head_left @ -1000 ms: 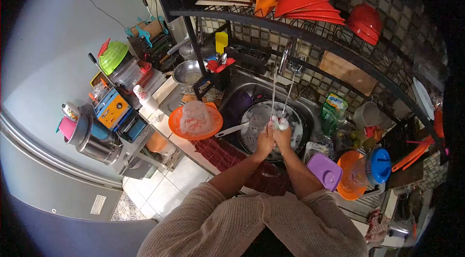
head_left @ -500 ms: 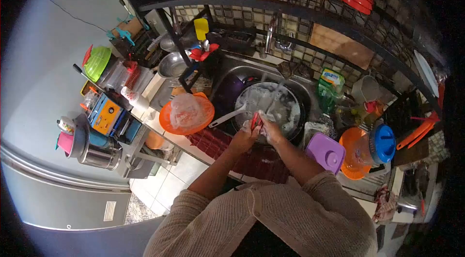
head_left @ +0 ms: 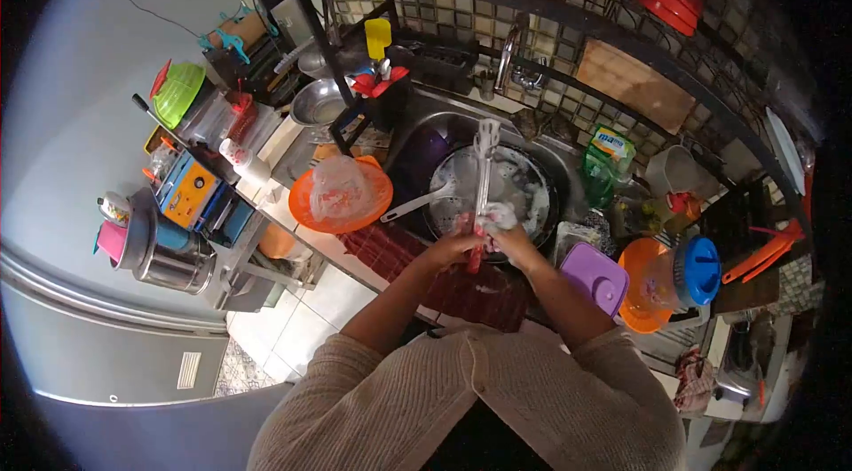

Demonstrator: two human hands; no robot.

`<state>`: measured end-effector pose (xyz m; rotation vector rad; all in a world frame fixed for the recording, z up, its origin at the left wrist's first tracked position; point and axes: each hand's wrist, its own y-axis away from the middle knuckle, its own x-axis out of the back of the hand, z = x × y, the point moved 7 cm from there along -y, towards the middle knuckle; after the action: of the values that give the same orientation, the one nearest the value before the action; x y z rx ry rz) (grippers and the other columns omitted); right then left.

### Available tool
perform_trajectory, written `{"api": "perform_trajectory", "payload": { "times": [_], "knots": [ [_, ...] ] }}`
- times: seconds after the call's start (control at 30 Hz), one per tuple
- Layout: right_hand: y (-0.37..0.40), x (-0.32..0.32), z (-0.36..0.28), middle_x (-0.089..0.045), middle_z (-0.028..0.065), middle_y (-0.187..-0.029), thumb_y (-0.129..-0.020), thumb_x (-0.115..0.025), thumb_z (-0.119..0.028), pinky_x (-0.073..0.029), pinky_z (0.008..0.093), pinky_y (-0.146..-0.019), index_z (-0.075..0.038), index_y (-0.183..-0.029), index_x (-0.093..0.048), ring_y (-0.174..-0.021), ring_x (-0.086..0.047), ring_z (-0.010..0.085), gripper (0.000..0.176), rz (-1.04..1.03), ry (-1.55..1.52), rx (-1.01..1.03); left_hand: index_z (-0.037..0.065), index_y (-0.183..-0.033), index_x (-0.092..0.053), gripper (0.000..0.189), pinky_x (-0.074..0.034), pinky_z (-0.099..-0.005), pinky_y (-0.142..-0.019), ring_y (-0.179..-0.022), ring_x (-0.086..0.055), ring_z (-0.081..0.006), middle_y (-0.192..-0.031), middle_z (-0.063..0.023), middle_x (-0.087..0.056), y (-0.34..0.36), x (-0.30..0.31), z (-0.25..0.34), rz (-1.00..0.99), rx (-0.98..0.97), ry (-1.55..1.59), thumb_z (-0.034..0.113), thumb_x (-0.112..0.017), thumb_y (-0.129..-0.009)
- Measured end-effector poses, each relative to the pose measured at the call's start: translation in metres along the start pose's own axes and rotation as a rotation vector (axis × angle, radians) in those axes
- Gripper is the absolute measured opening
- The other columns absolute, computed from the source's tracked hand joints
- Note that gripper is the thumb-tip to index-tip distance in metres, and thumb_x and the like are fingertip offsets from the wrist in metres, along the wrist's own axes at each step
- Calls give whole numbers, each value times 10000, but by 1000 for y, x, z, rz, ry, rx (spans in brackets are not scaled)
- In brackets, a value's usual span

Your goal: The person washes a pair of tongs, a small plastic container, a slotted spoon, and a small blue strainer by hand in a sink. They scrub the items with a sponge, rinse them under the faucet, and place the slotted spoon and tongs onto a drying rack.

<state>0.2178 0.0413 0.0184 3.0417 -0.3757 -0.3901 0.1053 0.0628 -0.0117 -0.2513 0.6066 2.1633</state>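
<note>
Long metal tongs [head_left: 485, 171] with red handles stand nearly upright in view over the sink, their pale tips pointing toward the tap. My left hand [head_left: 455, 249] is closed around the red handle end. White suds cover the fingers of my right hand [head_left: 508, 236], which wraps the shaft just above the handle. Beneath lies a large dark-rimmed pan [head_left: 548, 213] of foamy water in the sink. A pale-handled ladle or spoon [head_left: 413, 205] rests across the pan's left rim.
Left of the sink stands an orange basin [head_left: 306, 209] with a clear plastic bag [head_left: 342, 189]. At right are a purple lid [head_left: 595, 276], a green dish-soap pouch [head_left: 603, 169] and a blue-lidded jug [head_left: 699, 271]. A dark rack rail [head_left: 550, 20] crosses above the tap [head_left: 508, 58].
The tongs have swung upright, their metal tips now extending away from me above the pan. Both hands have shifted slightly, the right one moving up the shaft. The view has tilted a little.
</note>
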Motion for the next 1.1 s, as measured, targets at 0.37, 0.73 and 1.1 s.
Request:
{"api": "perform_trajectory", "payload": {
  "times": [0.37, 0.73, 1.1],
  "knots": [
    [-14, 65, -26, -433, -26, -573, -852, -586, -341, -272, 213, -341, -116, -884, -499, -400, -389, 77, 243, 124, 59, -204, 73, -1175, -481, 403, -401, -252, -471, -507, -458, -79, -636, 26, -471, -42, 94, -28, 243, -220, -250, 366, -523, -902],
    [-25, 175, -61, -521, 42, -836, -849, -576, -226, -463, 291, -573, -132, -1051, -478, -681, -531, 162, 244, 160, -398, -141, 7, -1200, -469, 494, -473, -272, -580, -651, -587, -174, -781, -80, -601, 31, 88, 20, 423, -91, -447, 380, -526, -881],
    [28, 114, -56, -550, 37, -993, -771, -618, -65, -470, 237, -747, -35, -1141, -512, -785, -561, 134, 387, 36, -482, -153, -35, -1252, -378, 609, -457, -277, -738, -882, -534, -129, -1073, -94, -554, 42, 80, 42, 494, -413, -565, 236, -678, -796]
  ]
}}
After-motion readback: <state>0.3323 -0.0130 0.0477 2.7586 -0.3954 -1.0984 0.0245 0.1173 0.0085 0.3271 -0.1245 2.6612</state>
